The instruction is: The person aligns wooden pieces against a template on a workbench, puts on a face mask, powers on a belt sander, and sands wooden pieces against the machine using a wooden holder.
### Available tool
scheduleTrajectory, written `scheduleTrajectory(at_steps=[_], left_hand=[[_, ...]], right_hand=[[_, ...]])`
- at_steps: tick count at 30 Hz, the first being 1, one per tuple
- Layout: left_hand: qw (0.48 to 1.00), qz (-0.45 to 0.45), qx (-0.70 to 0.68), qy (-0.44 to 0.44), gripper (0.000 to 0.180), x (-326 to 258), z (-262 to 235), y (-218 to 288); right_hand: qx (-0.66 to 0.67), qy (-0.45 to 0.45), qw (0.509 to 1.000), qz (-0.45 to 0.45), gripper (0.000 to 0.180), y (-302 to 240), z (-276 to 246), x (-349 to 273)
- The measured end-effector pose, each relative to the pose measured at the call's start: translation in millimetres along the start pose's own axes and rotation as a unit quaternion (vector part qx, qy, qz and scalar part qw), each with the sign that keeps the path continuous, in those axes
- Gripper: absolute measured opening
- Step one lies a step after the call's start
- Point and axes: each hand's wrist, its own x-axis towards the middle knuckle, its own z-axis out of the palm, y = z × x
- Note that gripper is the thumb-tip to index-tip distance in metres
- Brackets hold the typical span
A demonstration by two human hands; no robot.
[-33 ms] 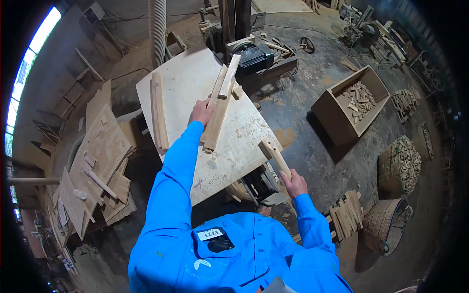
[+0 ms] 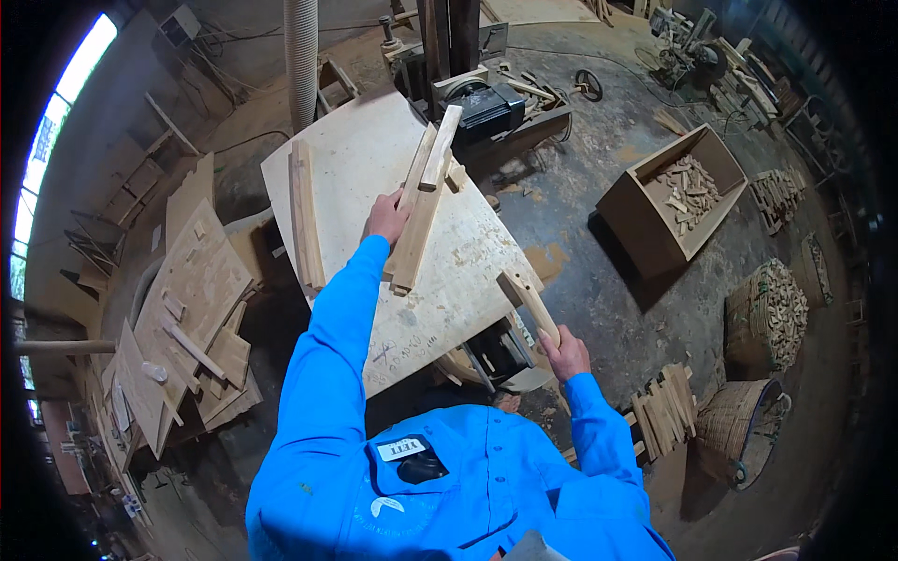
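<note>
My left hand (image 2: 385,217) reaches over the pale worktop (image 2: 360,140), its fingers closed at the left edge of a long wooden strip (image 2: 417,164). Beside that strip lies another long strip (image 2: 418,241), and a shorter pale piece (image 2: 441,148) rests on top near the far end. Off the worktop's right corner, my right hand (image 2: 567,354) grips the near end of a short wooden bar (image 2: 530,301). A dark hole shows near the bar's far end. Several curved wooden strips (image 2: 303,215) lie together along the worktop's left side.
Beyond the worktop stand a black motor (image 2: 486,114) and a ribbed hose (image 2: 300,65). To the right are a wooden box (image 2: 629,224) of offcuts, wicker baskets (image 2: 720,421) and stacked wood strips (image 2: 662,411). Boards with loose pieces (image 2: 192,280) lie at the left.
</note>
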Motion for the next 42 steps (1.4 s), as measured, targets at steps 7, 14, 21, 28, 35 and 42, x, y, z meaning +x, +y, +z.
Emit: scheduleTrajectory(at_steps=[7,14,21,28,35,42], left_hand=[[0.986,0.071,0.064,0.136,0.048,-55.4,-1.1,13.5],[0.989,0.123,0.062,0.053,0.053,-112.6,-5.1,37.2],[0.996,0.084,-0.035,0.01,0.063,-153.7,21.5,4.3],[0.997,0.062,-0.037,-0.01,0.063,-150.0,4.3,9.4],[0.988,0.142,0.055,-0.012,0.061,-153.0,14.4,-6.2],[0.986,0.158,0.042,-0.027,0.056,-136.1,28.2,-13.0]], right_hand=[[-0.002,-0.015,1.0,0.009,0.055,29.4,-4.8,-29.7],[-0.018,0.005,1.0,0.012,0.049,47.1,-10.4,-52.0],[-0.001,0.0,1.0,-0.009,0.048,54.2,-13.7,-61.5],[0.002,-0.005,1.0,0.0,0.047,55.7,-14.7,-62.3],[0.012,0.0,1.0,-0.001,0.047,50.8,-17.8,-61.1],[0.006,-0.001,1.0,-0.002,0.046,52.8,-13.9,-63.9]])
